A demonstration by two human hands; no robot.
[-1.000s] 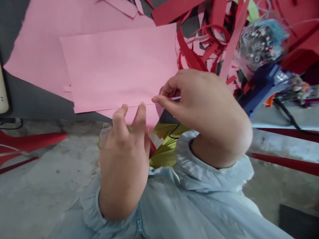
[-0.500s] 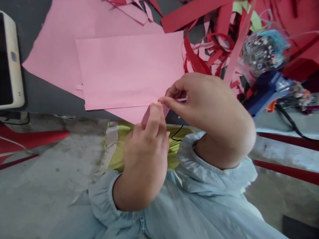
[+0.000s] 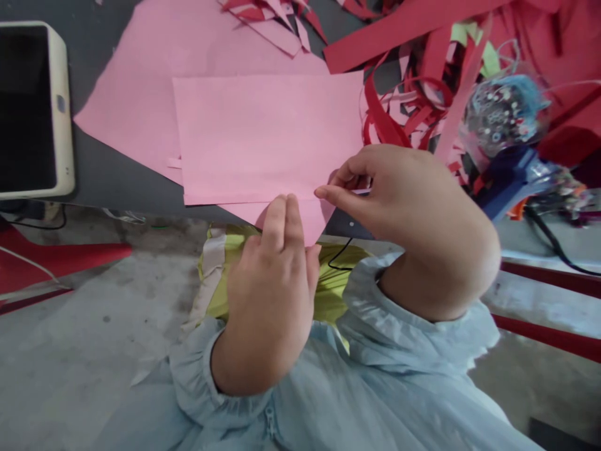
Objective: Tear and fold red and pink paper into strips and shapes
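Dark tabletop (image 3: 106, 169): paper-strewn before us.
Pale-cased device (image 3: 30, 109): at left, screen up.
Large pink sheet (image 3: 141, 94): spread mid-table.
Red and pink strips (image 3: 382, 116): tangled at right, near a blue tool (image 3: 501, 181).

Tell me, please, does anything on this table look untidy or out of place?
Yes. Beyond the right hand, red and pink paper strips lie in a tangled, overlapping heap, unlike the flat pink rectangular paper sheet. A small pink paper tab sticks out at that sheet's left edge, breaking its straight outline.
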